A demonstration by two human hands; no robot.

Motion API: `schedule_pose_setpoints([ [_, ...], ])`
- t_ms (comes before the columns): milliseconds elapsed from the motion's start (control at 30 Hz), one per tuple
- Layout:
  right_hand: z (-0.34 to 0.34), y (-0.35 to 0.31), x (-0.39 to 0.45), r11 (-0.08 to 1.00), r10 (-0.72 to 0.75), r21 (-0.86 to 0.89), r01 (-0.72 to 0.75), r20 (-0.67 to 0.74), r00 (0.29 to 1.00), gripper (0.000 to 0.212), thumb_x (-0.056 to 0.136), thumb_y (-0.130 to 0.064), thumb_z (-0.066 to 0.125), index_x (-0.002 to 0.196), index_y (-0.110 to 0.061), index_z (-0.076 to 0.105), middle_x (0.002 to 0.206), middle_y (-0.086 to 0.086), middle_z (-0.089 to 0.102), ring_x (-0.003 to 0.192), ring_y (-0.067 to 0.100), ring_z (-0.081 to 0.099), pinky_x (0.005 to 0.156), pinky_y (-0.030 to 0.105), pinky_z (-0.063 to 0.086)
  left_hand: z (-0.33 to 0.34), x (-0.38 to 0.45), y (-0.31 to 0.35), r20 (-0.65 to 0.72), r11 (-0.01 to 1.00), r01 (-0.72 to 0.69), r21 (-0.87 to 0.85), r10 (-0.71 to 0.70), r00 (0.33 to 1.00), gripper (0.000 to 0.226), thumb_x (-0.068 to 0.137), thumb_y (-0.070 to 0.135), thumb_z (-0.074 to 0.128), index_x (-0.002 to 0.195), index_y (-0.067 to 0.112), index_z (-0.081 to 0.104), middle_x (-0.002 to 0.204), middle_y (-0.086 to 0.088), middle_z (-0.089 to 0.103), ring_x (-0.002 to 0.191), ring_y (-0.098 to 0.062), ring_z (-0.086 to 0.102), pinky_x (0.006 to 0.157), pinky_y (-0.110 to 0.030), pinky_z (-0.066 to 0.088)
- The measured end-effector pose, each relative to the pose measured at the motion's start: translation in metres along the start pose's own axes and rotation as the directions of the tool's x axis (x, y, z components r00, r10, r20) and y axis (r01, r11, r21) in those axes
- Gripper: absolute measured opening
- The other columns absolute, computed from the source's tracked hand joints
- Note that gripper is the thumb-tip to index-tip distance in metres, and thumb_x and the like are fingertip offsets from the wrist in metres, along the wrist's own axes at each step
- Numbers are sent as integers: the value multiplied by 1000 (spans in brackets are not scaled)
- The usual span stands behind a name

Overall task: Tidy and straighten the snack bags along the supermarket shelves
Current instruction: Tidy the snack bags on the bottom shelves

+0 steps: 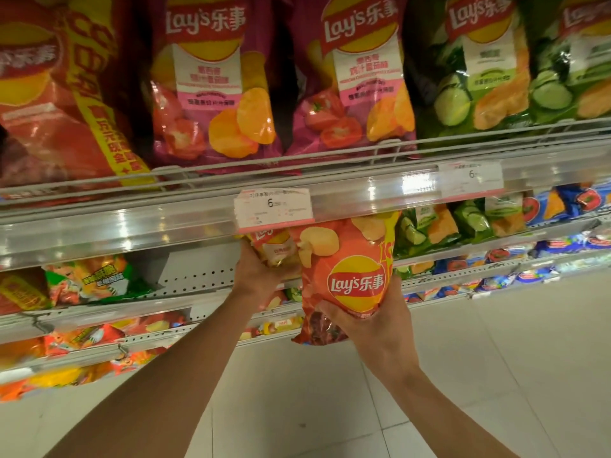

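Right hand [373, 320] grips the lower end of an orange chip bag [347, 276] from beneath, fingers curled round it, just below the shelf edge [165, 223]. Left hand [261, 272] holds a second bag [274, 244] on the shelf behind. The orange bag stands roughly upright, logo facing out, top under the rail. Risk: it may snag the price tag [272, 208] or slip.

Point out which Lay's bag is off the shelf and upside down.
The orange-red Lay's bag gripped from below by the right hand. Its logo reads upright but sits at the lower end, chips pictured above; it hangs before the shelf edge, unlike the shelved bags.
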State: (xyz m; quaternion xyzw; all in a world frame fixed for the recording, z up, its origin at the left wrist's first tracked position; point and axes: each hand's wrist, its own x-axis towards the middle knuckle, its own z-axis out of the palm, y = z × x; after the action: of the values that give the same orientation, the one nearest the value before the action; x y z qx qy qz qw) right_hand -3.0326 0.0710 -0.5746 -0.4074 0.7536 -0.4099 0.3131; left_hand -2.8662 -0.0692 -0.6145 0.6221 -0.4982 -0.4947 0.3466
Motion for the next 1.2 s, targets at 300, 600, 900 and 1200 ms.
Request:
schedule_pose_setpoints([
  [300, 109, -52, -57, 1000, 6, -27, -5, 51, 999, 114, 36, -90, 77, 131, -41, 37, 123, -10, 61, 111, 16, 61, 92, 44, 58, -158, -72, -42, -37, 787, -306, 536, 384, 923, 45, 90, 47, 64, 127, 22, 58, 126, 3, 56, 119, -15, 47, 97, -34, 46],
  [600, 207, -99, -44, 997, -36, -72, 31, -70, 997, 112, 53, -64, 90, 141, -19, 35, 131, 4, 60, 118, 27, 60, 98, 39, 50, -299, -74, -94, 255, 337, -316, 887, 213, 943, 78, 95, 60, 43, 156, 20, 15, 162, -8, 10, 150, -32, 8, 122, -48, 14],
  [900, 245, -100, 17, 978, -87, -194, 75, -54, 995, 111, 59, -65, 89, 142, -17, 34, 141, 11, 57, 129, 34, 55, 111, 51, 44, -297, -64, -106, 252, 252, -274, 928, 118, 961, 91, 93, 65, 41, 157, 22, -6, 165, -9, -12, 151, -31, -17, 122, -53, 1],
  [1200, 264, -90, 12, 980, -83, -177, 87, 31, 996, 107, 62, -72, 81, 142, -22, 29, 137, 7, 55, 123, 29, 58, 100, 47, 54, -292, -62, -101, 197, 287, -221, 932, 108, 974, 87, 92, 66, 42, 156, 26, 1, 164, -7, -3, 152, -29, -4, 123, -51, 7],
])
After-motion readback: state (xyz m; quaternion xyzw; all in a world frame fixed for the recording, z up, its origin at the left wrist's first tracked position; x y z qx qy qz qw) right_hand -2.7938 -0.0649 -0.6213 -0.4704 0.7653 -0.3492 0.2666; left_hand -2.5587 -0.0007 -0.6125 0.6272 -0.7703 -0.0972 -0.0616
